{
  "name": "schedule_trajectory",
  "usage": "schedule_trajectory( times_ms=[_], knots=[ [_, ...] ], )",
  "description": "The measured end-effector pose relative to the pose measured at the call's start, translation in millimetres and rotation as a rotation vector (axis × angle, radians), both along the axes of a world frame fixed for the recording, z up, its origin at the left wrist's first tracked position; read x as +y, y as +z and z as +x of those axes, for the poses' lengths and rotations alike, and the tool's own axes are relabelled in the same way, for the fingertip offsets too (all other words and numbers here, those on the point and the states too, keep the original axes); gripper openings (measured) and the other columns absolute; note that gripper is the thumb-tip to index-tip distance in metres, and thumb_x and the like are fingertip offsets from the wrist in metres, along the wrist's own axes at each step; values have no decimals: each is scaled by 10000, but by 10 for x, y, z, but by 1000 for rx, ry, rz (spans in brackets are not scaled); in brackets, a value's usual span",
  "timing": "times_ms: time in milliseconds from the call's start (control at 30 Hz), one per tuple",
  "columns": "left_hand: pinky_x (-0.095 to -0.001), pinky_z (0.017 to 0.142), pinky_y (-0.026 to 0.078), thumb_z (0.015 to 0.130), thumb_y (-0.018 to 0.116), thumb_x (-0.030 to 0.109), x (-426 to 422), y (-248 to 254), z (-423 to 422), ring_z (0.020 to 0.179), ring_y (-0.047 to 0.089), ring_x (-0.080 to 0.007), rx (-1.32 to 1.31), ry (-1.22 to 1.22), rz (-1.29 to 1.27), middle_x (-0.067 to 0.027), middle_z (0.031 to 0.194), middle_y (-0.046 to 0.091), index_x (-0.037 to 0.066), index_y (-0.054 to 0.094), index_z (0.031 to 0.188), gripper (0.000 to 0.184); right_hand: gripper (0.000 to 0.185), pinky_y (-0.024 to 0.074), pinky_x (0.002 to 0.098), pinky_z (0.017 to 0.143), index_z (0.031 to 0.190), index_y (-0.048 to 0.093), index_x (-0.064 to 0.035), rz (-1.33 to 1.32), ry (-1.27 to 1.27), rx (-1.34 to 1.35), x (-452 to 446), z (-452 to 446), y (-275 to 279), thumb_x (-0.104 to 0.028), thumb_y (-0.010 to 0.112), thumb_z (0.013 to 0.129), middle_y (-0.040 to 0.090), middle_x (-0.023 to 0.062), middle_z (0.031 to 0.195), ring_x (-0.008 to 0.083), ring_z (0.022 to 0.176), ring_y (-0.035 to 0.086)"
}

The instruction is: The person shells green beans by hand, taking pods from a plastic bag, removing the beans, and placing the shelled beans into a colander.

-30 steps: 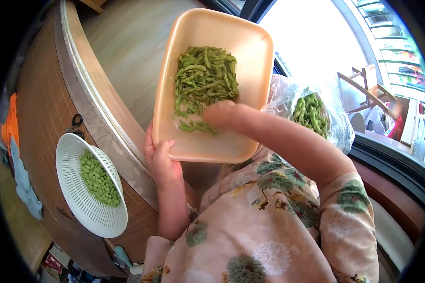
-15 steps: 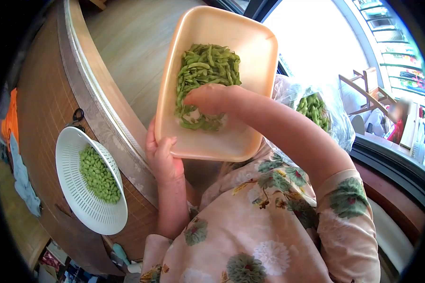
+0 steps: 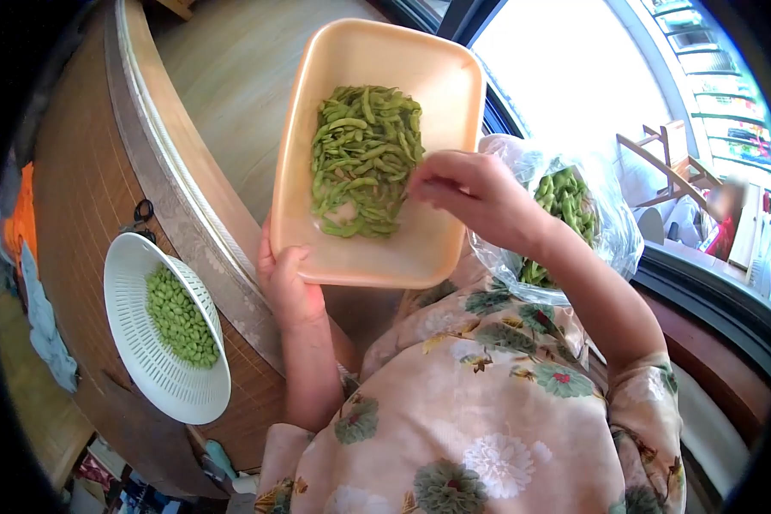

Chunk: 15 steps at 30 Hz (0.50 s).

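My left hand (image 3: pixel 289 278) is closed on the near left corner of a peach-coloured plastic basin (image 3: pixel 377 264), thumb over the rim, holding it tilted. A heap of green soybean pods (image 3: pixel 364 158) lies inside, many looking flat. My right hand (image 3: pixel 471 193) is over the basin's right side, off the heap, its fingers loosely bent with nothing visible between them. Just right of it, a clear plastic bag (image 3: pixel 612 231) holds more plump green pods (image 3: pixel 565 201).
On the wooden table at left, a white slotted colander (image 3: pixel 141 343) contains shelled green beans (image 3: pixel 180 317). Black-handled scissors (image 3: pixel 144 211) lie behind it. An orange cloth (image 3: pixel 21 218) and a blue-grey cloth (image 3: pixel 47 325) hang at the far left. A window frame (image 3: pixel 702 300) borders the right.
My right hand has come up out of the pods and moved right, toward the basin's edge. The basin, with my left hand on it, has shifted slightly left.
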<state>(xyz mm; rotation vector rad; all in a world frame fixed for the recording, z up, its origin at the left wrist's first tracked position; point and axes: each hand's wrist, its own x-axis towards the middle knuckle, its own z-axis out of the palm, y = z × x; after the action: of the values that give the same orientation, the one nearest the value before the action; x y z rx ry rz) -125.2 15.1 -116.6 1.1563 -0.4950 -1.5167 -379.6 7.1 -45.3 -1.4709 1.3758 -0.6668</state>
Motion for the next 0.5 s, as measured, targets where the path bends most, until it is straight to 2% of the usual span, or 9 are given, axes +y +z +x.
schedule_trajectory(
  times_ms=[100,200,300,400,500],
  knots=[
    [-353,959,468,669,457,-86,-41,-68,25,1089,571,-244,-69,35,-5,-152,1201,566,-45,501,1269,602,142,503,286,691,931,638,10,102,-184,-128,366,-263,218,-117,574,920,644,82,812,159,741,623],
    [-345,946,468,662,461,-83,-75,-152,20,1083,571,-240,-133,101,12,-147,1182,571,-50,509,1256,598,136,490,247,673,923,633,19,57,-328,-165,729,-517,226,-106,579,927,635,45,811,95,750,600],
    [-322,919,473,656,458,-90,-110,-192,-72,1056,578,-227,-265,145,38,-134,1150,580,-46,518,1245,594,107,483,233,669,922,636,5,60,-464,-204,991,-660,246,-89,585,920,628,29,809,86,735,586],
    [-298,879,484,650,453,-99,-174,-296,-229,1005,591,-210,-349,187,65,-125,1113,592,-37,529,1237,595,97,477,228,667,923,632,4,33,-496,-247,1178,-765,174,-77,579,920,624,25,806,84,734,580],
    [-285,839,494,645,443,-110,-277,-796,-229,961,599,-200,-368,188,90,-123,1097,601,-34,537,1233,600,88,477,230,666,921,628,3,27,-517,-270,1318,-821,102,-65,572,919,624,23,807,82,735,575]
  ],
)
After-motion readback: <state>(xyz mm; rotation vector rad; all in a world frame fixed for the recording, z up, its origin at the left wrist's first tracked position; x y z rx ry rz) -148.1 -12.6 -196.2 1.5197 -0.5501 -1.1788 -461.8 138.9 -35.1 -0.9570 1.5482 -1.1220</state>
